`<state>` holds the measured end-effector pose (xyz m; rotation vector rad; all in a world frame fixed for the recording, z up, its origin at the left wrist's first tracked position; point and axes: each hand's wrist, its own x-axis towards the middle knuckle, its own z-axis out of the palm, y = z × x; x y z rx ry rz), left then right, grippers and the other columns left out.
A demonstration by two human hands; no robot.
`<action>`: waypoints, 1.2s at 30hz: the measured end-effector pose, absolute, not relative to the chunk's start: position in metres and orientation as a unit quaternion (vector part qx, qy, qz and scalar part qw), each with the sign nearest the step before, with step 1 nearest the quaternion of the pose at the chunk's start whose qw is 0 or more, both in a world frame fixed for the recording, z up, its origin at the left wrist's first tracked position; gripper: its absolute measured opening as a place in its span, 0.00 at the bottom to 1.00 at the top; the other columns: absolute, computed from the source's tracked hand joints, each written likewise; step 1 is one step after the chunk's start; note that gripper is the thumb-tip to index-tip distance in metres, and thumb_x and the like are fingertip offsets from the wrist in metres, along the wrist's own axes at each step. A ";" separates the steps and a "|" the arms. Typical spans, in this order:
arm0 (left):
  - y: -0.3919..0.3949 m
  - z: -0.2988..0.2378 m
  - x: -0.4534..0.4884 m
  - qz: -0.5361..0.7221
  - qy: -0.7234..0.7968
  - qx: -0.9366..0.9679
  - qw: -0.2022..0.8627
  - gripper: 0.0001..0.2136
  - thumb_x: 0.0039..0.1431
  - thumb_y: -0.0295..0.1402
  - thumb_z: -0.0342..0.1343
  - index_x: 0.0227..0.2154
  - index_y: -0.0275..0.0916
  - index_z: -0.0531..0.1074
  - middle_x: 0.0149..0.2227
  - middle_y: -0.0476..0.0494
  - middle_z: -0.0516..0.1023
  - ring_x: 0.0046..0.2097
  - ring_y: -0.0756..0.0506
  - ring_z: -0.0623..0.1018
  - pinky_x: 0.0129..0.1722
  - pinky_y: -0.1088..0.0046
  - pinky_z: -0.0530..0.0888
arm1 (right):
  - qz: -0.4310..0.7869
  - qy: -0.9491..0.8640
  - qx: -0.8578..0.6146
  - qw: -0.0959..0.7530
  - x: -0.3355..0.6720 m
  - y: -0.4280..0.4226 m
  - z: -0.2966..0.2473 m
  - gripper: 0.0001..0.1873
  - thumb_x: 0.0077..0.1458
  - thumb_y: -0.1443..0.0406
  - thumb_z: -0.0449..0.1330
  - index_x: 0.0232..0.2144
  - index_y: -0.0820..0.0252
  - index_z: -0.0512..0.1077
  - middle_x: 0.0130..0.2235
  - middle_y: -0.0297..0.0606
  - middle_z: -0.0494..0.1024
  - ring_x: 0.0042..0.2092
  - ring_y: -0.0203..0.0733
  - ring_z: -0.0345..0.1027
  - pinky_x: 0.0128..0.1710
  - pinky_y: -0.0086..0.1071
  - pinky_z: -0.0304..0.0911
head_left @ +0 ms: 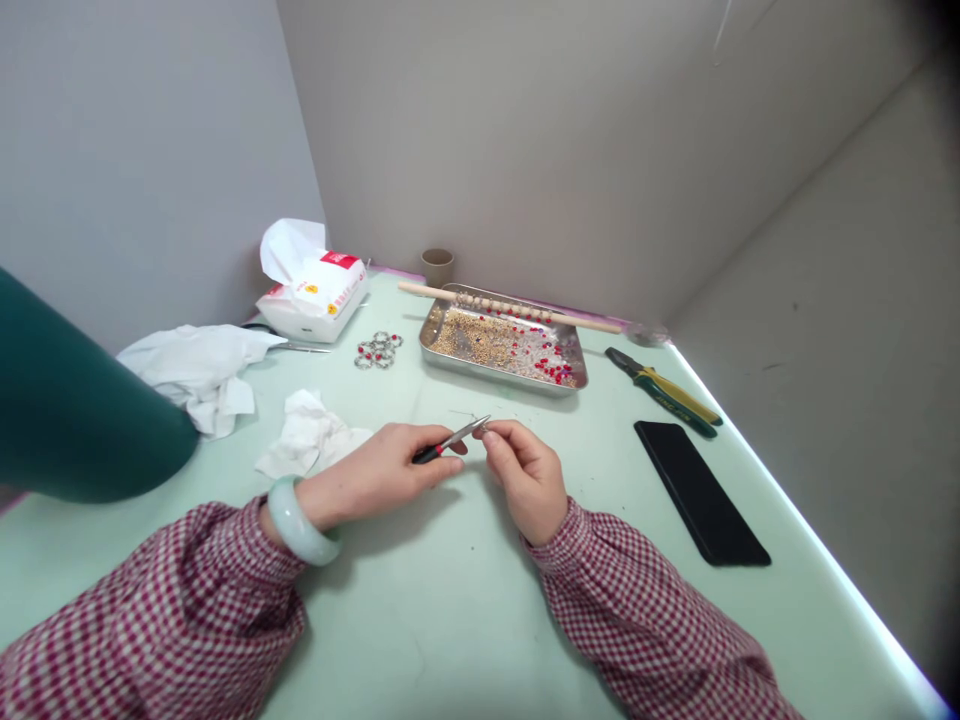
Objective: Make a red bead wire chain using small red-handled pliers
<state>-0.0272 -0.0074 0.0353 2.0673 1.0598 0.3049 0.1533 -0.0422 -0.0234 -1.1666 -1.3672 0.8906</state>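
My left hand, with a pale jade bangle at its wrist, is closed around small needle-nose pliers with dark, red-marked handles. The pliers' silver tip points right and meets my right hand's fingertips. Thumb and index finger of my right hand pinch a tiny beaded wire piece, mostly hidden by the fingers. A thin wire end shows just left of the tip. Beyond the hands stands a metal tray of gold, clear and red beads. Several beaded rings lie in a cluster left of it.
A wooden stick wound with beaded wire rests across the tray. Green-yellow pliers and a black phone-like slab lie right. Leftward are a tissue pack, crumpled tissues, scissors and a dark green cylinder. A cup stands behind.
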 end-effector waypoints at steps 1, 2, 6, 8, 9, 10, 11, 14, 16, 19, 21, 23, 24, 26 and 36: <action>-0.008 0.035 -0.027 0.120 0.422 0.814 0.381 0.14 0.60 0.42 0.48 0.32 0.37 0.72 0.26 0.51 0.70 0.28 0.50 0.66 0.29 0.75 0.60 | 0.367 -0.576 -0.495 0.537 0.153 -0.042 -0.023 0.10 0.58 0.60 0.55 0.35 0.60 0.73 0.29 0.36 0.73 0.29 0.36 0.63 0.25 0.29 0.57; -0.008 0.035 -0.026 0.119 0.428 0.815 0.372 0.14 0.60 0.42 0.48 0.32 0.37 0.72 0.26 0.50 0.71 0.28 0.49 0.66 0.29 0.75 0.60 | 0.360 -0.577 -0.500 0.536 0.153 -0.042 -0.023 0.10 0.58 0.61 0.55 0.35 0.60 0.73 0.29 0.37 0.74 0.29 0.37 0.64 0.25 0.29 0.58; -0.009 0.032 -0.025 0.118 0.443 0.819 0.344 0.14 0.59 0.42 0.49 0.34 0.38 0.74 0.27 0.49 0.73 0.28 0.48 0.68 0.29 0.74 0.59 | 0.338 -0.583 -0.518 0.527 0.152 -0.043 -0.022 0.10 0.58 0.62 0.55 0.35 0.60 0.74 0.29 0.37 0.75 0.29 0.37 0.65 0.29 0.31 0.61; -0.010 0.030 -0.025 0.119 0.448 0.822 0.332 0.14 0.60 0.42 0.49 0.36 0.38 0.74 0.28 0.48 0.74 0.29 0.48 0.68 0.29 0.74 0.59 | 0.324 -0.586 -0.522 0.528 0.152 -0.043 -0.022 0.10 0.58 0.62 0.55 0.35 0.60 0.74 0.30 0.37 0.76 0.30 0.38 0.65 0.31 0.32 0.62; -0.011 0.029 -0.025 0.121 0.451 0.823 0.325 0.14 0.60 0.42 0.48 0.37 0.38 0.74 0.28 0.48 0.75 0.29 0.48 0.68 0.29 0.74 0.59 | 0.317 -0.588 -0.523 0.529 0.152 -0.043 -0.021 0.09 0.58 0.63 0.55 0.35 0.60 0.74 0.30 0.37 0.76 0.30 0.38 0.66 0.32 0.32 0.62; -0.012 0.028 -0.024 0.123 0.453 0.823 0.320 0.14 0.60 0.41 0.48 0.37 0.38 0.74 0.29 0.47 0.75 0.29 0.48 0.68 0.29 0.73 0.59 | 0.313 -0.589 -0.523 0.531 0.152 -0.043 -0.021 0.09 0.58 0.63 0.55 0.35 0.60 0.74 0.30 0.37 0.76 0.31 0.38 0.66 0.33 0.32 0.62; -0.012 0.028 -0.024 0.124 0.455 0.822 0.319 0.14 0.60 0.41 0.48 0.37 0.38 0.74 0.29 0.47 0.75 0.29 0.48 0.68 0.29 0.73 0.59 | 0.311 -0.590 -0.521 0.532 0.152 -0.043 -0.021 0.09 0.58 0.63 0.55 0.35 0.60 0.74 0.31 0.37 0.76 0.31 0.38 0.66 0.33 0.32 0.62; -0.011 0.031 -0.024 0.126 0.438 0.821 0.344 0.14 0.60 0.41 0.49 0.38 0.37 0.74 0.29 0.48 0.74 0.30 0.48 0.68 0.30 0.74 0.60 | 0.326 -0.590 -0.512 0.533 0.154 -0.044 -0.022 0.10 0.59 0.62 0.54 0.36 0.60 0.73 0.29 0.36 0.74 0.29 0.36 0.64 0.30 0.31 0.60; -0.009 0.033 -0.024 0.133 0.418 0.818 0.372 0.14 0.61 0.40 0.49 0.39 0.37 0.74 0.30 0.48 0.74 0.31 0.48 0.68 0.31 0.74 0.61 | 0.343 -0.589 -0.504 0.530 0.155 -0.044 -0.023 0.11 0.60 0.60 0.54 0.38 0.60 0.72 0.26 0.33 0.70 0.26 0.35 0.60 0.27 0.30 0.58; -0.007 0.035 -0.026 0.148 0.406 0.809 0.399 0.14 0.61 0.39 0.48 0.40 0.37 0.73 0.31 0.49 0.73 0.32 0.48 0.68 0.32 0.75 0.62 | 0.358 -0.584 -0.497 0.532 0.155 -0.043 -0.025 0.12 0.60 0.59 0.54 0.39 0.60 0.71 0.22 0.29 0.63 0.23 0.33 0.53 0.23 0.29 0.53; -0.007 0.035 -0.026 0.149 0.407 0.804 0.407 0.14 0.61 0.39 0.48 0.41 0.37 0.73 0.30 0.49 0.73 0.32 0.49 0.68 0.32 0.75 0.63 | 0.357 -0.579 -0.498 0.538 0.155 -0.042 -0.026 0.11 0.60 0.59 0.54 0.39 0.60 0.71 0.21 0.28 0.61 0.23 0.33 0.52 0.23 0.29 0.52; -0.007 0.035 -0.026 0.144 0.408 0.803 0.410 0.14 0.61 0.40 0.48 0.41 0.38 0.72 0.29 0.50 0.72 0.31 0.49 0.67 0.31 0.75 0.62 | 0.348 -0.576 -0.503 0.543 0.155 -0.042 -0.026 0.11 0.59 0.60 0.54 0.38 0.60 0.71 0.23 0.30 0.63 0.23 0.33 0.53 0.23 0.29 0.52; -0.007 0.035 -0.026 0.140 0.409 0.804 0.409 0.15 0.61 0.41 0.48 0.40 0.38 0.72 0.29 0.50 0.71 0.31 0.49 0.67 0.31 0.75 0.62 | 0.343 -0.575 -0.506 0.544 0.156 -0.041 -0.025 0.11 0.59 0.60 0.54 0.38 0.60 0.71 0.24 0.31 0.65 0.24 0.33 0.54 0.23 0.29 0.53; -0.008 0.035 -0.026 0.129 0.412 0.807 0.403 0.15 0.60 0.43 0.48 0.37 0.37 0.72 0.27 0.50 0.70 0.30 0.49 0.67 0.30 0.75 0.61 | 0.334 -0.573 -0.510 0.547 0.156 -0.041 -0.025 0.10 0.59 0.60 0.55 0.38 0.60 0.71 0.25 0.32 0.67 0.25 0.34 0.55 0.23 0.29 0.53; -0.008 0.035 -0.025 0.111 0.419 0.820 0.374 0.14 0.60 0.43 0.48 0.31 0.37 0.71 0.26 0.50 0.69 0.28 0.49 0.65 0.28 0.74 0.58 | 0.329 -0.569 -0.519 0.547 0.157 -0.043 -0.028 0.10 0.58 0.59 0.55 0.37 0.59 0.71 0.23 0.31 0.65 0.24 0.34 0.55 0.22 0.29 0.54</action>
